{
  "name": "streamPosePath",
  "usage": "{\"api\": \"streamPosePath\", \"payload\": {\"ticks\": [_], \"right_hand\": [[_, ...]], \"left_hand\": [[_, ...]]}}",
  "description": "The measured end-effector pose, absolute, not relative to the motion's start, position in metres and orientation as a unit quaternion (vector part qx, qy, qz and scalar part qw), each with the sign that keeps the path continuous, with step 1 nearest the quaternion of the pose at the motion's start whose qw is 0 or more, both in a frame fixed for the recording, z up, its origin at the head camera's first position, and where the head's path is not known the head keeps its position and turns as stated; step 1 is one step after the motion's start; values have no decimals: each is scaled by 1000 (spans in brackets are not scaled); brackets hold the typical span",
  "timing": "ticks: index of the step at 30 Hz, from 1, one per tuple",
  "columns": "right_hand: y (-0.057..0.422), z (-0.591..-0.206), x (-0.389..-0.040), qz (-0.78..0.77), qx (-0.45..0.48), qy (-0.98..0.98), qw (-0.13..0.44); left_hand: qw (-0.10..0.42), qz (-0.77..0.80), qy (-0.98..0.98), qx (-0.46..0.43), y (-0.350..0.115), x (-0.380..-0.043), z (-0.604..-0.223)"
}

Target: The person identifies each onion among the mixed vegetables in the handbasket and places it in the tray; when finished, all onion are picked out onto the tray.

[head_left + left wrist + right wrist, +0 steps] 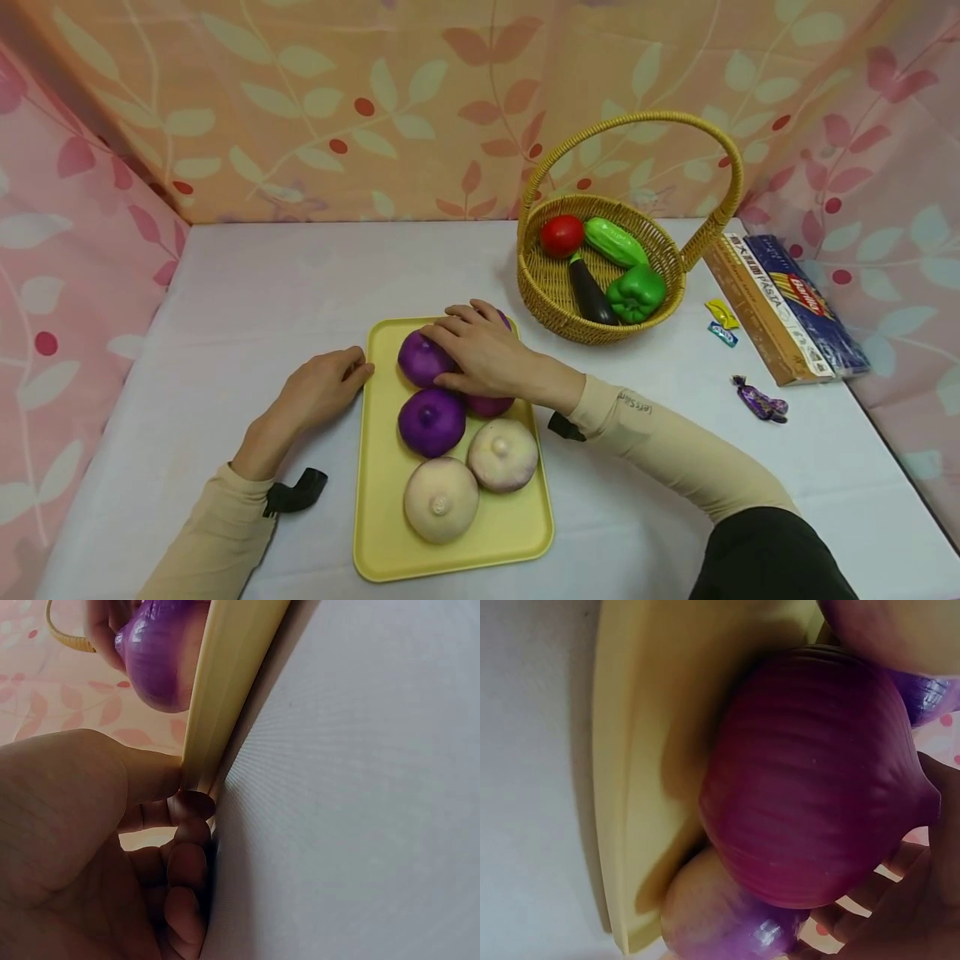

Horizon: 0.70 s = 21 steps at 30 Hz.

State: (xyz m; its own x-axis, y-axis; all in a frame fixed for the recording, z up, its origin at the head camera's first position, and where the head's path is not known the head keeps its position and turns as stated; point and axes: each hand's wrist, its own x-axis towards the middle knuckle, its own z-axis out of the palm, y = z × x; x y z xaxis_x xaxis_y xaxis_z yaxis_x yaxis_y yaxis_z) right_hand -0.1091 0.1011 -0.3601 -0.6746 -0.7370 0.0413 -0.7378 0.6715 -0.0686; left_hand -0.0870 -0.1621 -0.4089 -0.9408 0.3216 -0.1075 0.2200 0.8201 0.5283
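Note:
On a yellow tray point(457, 562), several onions sit together: purple onions point(432, 422) toward the far half and two pale onions point(441, 500) nearer. My right hand point(483, 354) lies over the far purple onions, fingers spread, thumb between two of them; it partly covers a far-right onion point(505, 320). In the right wrist view, a reddish-purple onion point(817, 780) is close up, with fingers behind it. My left hand point(322, 387) pinches the tray's left rim near its far corner; the left wrist view shows its thumb against the tray edge point(225, 682).
A wicker basket point(558, 321) with a tall handle stands behind the tray to the right, holding a tomato point(562, 236), cucumber point(615, 242), eggplant point(591, 293) and green pepper point(636, 293). Farther right lie wrapped candies point(760, 400) and two pasta boxes point(780, 308). Patterned curtains point(337, 108) enclose the table.

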Motion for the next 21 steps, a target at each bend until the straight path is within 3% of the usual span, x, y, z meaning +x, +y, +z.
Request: {"api": "streamPosePath", "payload": {"ticks": [15, 21], "right_hand": [[104, -357, -107, 47, 397, -916, -22], [113, -352, -105, 54, 395, -917, 2]], "left_hand": [[95, 262, 950, 144, -162, -88, -409], [92, 264, 949, 147, -162, -88, -409]]}}
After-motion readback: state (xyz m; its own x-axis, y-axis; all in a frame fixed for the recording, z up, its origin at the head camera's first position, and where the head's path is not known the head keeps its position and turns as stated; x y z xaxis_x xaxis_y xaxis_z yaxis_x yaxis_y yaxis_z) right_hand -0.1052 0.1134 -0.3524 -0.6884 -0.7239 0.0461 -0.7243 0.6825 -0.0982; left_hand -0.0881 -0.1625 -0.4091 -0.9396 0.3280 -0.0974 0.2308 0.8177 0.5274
